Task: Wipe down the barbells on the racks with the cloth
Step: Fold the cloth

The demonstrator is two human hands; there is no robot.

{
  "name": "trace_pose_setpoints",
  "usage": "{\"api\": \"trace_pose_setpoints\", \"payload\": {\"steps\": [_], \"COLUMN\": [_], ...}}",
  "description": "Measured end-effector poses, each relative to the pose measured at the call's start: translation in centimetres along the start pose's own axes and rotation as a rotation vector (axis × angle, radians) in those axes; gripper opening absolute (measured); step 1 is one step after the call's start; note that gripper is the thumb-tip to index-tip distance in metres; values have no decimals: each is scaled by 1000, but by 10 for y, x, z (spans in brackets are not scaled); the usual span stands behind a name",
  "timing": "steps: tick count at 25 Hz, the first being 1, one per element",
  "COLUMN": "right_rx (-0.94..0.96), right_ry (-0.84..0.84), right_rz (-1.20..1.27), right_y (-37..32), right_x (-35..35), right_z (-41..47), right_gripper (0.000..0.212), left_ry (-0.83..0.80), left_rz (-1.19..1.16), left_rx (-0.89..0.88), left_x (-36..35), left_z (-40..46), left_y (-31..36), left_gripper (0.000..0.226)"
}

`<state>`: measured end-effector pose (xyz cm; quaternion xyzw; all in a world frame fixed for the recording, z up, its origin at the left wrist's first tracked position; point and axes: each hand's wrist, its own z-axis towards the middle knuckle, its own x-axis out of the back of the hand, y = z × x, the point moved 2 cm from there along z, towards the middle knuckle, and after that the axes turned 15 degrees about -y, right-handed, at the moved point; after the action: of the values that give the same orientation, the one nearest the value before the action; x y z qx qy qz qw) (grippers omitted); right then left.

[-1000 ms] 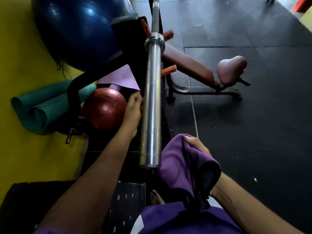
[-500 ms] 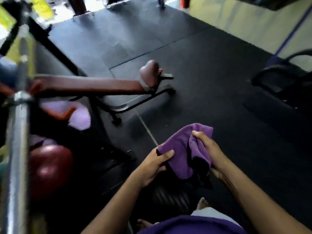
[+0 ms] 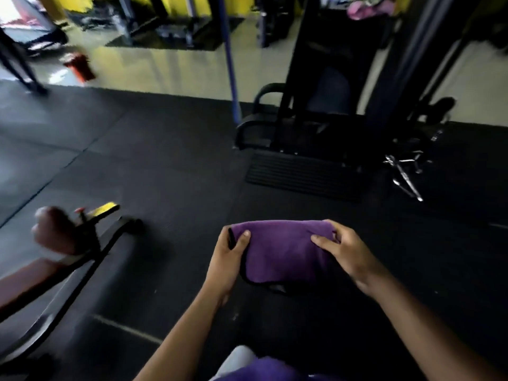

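A purple cloth [image 3: 280, 251] with a dark hem is held flat in front of me, above the black floor mat. My left hand [image 3: 228, 259] pinches its left edge, thumb on top. My right hand [image 3: 343, 248] grips its right edge with thumb and fingers. No barbell is in view.
A brown padded bench [image 3: 52, 235] on a black frame stands at the lower left. A black weight machine [image 3: 316, 105] with a ribbed foot plate [image 3: 302, 174] rises ahead on the right, beside a blue pole [image 3: 229, 56]. Black rubber mats [image 3: 165, 160] cover the floor between them.
My view has swung right, away from the barbell and rack, which are gone from sight. My left hand left the bar and joined my right on the cloth, now spread between both hands.
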<state>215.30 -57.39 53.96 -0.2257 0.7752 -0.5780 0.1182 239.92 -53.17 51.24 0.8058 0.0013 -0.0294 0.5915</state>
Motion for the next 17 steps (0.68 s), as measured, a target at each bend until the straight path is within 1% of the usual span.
{"api": "trace_pose_setpoints", "payload": {"steps": [1,2,3,5,6,7,8,9,10,11,13,15,17], "right_rx": [-11,-27,-50,-91,-101,-113,-118,-124,-129,-134,-119,-120,-163], "right_ry": [79,160,242,415,496,582,641,676,702,721,726,736,807], "right_rz": [13,18,23,36,33,34,49,62,69,87,213,360,381], "right_y": [8,15,22,31,30,28,23,19,15,12,9,11,19], "right_x": [13,26,36,55,63,74,83,94,108,124,156,179,206], "right_z": [5,11,18,31,34,38,39,39,39,37,31,18,5], "right_gripper": [9,9,13,24,30,35,39,41,41,36,24,27,28], "left_ry": [9,-14,-102,-432,-574,-675,-721,-734,-774,-830,-937,-1036,-1154], "left_rz": [155,273,336,369,459,600,747,864,928,958,947,948,1036], "left_rx": [-9,-30,-68,-117,-150,-203,-254,-316,-383,-458,-586,-662,-793], "left_x": [-12,-25,-42,-87,-109,-129,-143,-152,-162,-172,-194,-221,-255], "left_z": [20,39,56,84,93,105,117,133,156,179,218,247,273], "left_y": [2,3,5,9,9,7,6,10,15,21,34,50,59], "left_gripper": [33,42,48,56,65,75,81,82,80,77,66,52,44]}}
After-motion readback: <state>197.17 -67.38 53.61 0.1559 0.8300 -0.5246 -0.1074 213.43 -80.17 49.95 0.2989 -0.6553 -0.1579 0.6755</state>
